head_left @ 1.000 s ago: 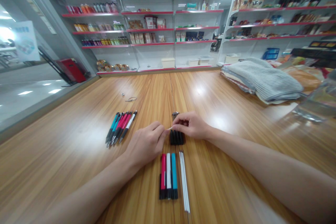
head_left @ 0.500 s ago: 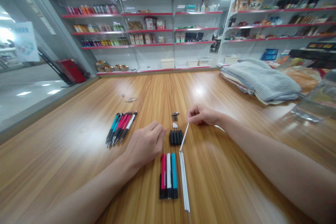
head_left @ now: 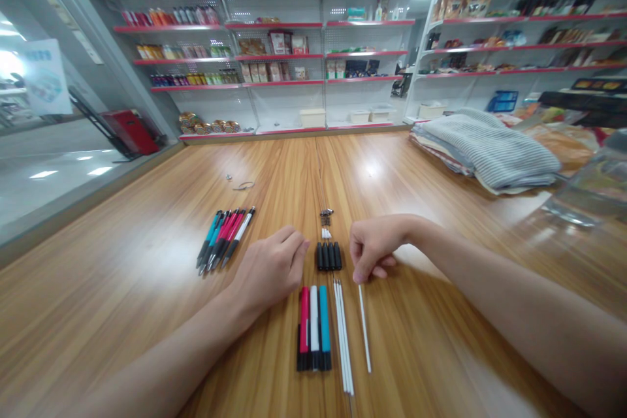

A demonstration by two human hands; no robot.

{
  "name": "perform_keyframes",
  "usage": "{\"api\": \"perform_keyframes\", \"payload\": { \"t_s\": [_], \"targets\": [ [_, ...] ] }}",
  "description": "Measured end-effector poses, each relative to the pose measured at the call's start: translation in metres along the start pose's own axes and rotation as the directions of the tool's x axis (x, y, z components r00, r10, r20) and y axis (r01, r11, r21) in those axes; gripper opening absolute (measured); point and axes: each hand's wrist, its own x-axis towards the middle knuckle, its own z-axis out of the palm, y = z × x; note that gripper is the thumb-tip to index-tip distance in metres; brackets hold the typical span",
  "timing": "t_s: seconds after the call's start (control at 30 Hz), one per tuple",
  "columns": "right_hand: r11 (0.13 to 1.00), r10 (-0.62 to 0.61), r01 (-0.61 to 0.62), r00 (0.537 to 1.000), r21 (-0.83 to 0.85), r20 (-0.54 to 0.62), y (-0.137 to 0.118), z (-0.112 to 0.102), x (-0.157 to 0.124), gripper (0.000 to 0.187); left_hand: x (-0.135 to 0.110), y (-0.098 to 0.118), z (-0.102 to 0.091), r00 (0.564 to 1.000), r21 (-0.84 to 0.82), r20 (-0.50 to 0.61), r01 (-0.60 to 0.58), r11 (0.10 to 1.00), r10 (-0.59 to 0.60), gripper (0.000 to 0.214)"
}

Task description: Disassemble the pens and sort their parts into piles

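Note:
My right hand (head_left: 373,249) pinches the top end of a thin white pen refill (head_left: 365,330), which points toward me. Just left of it, several white refills (head_left: 343,339) lie side by side. Pen barrels (head_left: 315,326) in pink, white and blue with black parts form a row beside these. Beyond them are several black grips (head_left: 328,256), small white plugs (head_left: 326,234), and springs with small metal tips (head_left: 326,213). My left hand (head_left: 277,260) rests on the table left of the grips, fingers curled in and apparently holding nothing.
Several assembled pens (head_left: 225,238) lie in a group at the left. A small curled strip (head_left: 243,185) is beyond them. Folded cloths (head_left: 490,147) and a clear container (head_left: 595,176) stand at the right. Stocked shelves (head_left: 274,55) rise behind the table (head_left: 161,287).
My right hand has come toward me and turned downward, bringing the refill from a slant beside the grips to the right of the refill row. My left hand stays put.

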Motion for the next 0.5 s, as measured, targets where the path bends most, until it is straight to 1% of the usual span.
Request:
{"api": "perform_keyframes", "payload": {
  "t_s": [0.1,0.17,0.5],
  "targets": [
    [0.998,0.06,-0.059,0.997,-0.016,0.04,-0.0024,0.0023,0.0005,0.051,0.0003,0.0005,-0.0005,1.0,0.017,0.005,0.005,1.0,-0.005,0.03],
    [0.997,0.078,-0.077,0.996,-0.018,0.049,-0.0036,0.003,0.0002,0.054,0.0005,0.0006,-0.0006,1.0,0.022,0.007,0.004,1.0,-0.004,0.031],
    [0.996,0.084,-0.08,0.992,-0.048,0.092,-0.0054,0.0039,0.0009,0.049,0.0002,-0.0001,0.0004,1.0,0.011,-0.002,0.001,1.0,-0.001,0.03]
  ]
}}
